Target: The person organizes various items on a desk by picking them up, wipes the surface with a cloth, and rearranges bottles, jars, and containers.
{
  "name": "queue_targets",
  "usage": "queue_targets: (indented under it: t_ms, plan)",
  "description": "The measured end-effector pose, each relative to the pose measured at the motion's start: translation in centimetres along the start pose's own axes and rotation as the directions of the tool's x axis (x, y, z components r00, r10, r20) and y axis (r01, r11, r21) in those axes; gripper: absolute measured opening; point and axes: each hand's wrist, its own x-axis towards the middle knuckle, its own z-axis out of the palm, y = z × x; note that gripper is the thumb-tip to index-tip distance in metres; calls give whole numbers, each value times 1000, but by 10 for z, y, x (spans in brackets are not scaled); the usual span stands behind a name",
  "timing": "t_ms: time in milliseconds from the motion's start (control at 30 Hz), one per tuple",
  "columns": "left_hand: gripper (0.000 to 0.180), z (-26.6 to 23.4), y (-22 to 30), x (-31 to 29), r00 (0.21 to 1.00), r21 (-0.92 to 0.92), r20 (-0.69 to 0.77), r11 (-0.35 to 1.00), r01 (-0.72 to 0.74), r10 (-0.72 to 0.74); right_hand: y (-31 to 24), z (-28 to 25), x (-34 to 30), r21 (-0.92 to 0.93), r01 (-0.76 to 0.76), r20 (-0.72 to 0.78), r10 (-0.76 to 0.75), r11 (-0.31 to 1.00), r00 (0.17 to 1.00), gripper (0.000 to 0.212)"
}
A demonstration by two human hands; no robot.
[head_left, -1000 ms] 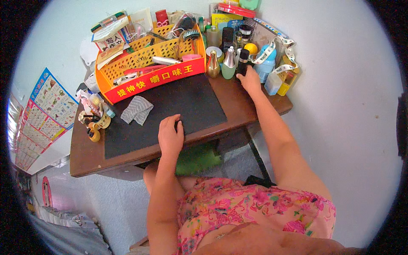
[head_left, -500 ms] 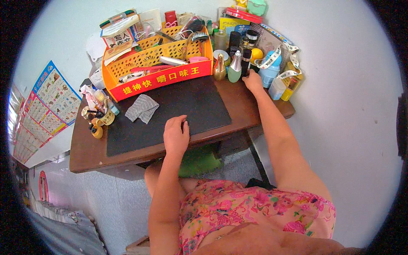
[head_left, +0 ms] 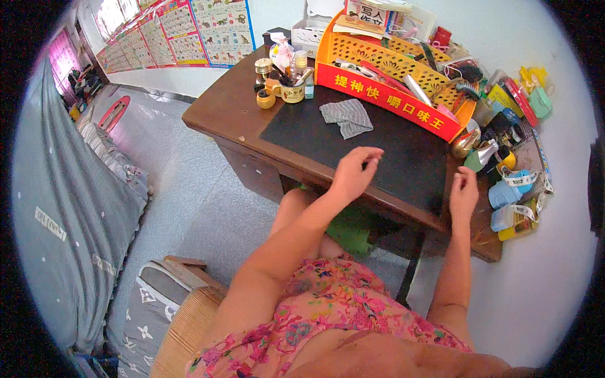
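Where it earlier pressed flat on the black rectangular mat (head_left: 372,142), left hand (head_left: 354,173) now lifted, fingers loosely spread; right hand (head_left: 463,192) withdrawn from bottles, half-curled, empty, at the table's near edge

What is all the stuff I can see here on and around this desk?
Desk: one, brown wood, centre.
Mat: one, black, on the desk.
Folded cloth: one, grey, on the mat.
Basket: one, orange with a red front, behind the mat.
Small jars: several, gold and mixed, desk's far left corner.
Bottles: many, mixed colours, desk's right end.
Wall charts: several, colourful, upper left.
Left hand: open, above the mat.
Right hand: empty, near the bottles.
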Motion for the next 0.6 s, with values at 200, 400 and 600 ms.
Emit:
queue_targets:
  t_ms: [200,400,600]
  plan:
    - [30,-88,-26,35,879,266,-466,964,27,104,-113,37,20,218,257,344,-321,942,883,15]
    - [83,-186,-68,96,797,497,-604,776,388,-12,-140,96,17,369,368,408,-504,853,761,14]
    - [100,-219,-91,122,838,571,-507,650,501,-202,-147,102,13,385,377,455,-529,842,716,13]
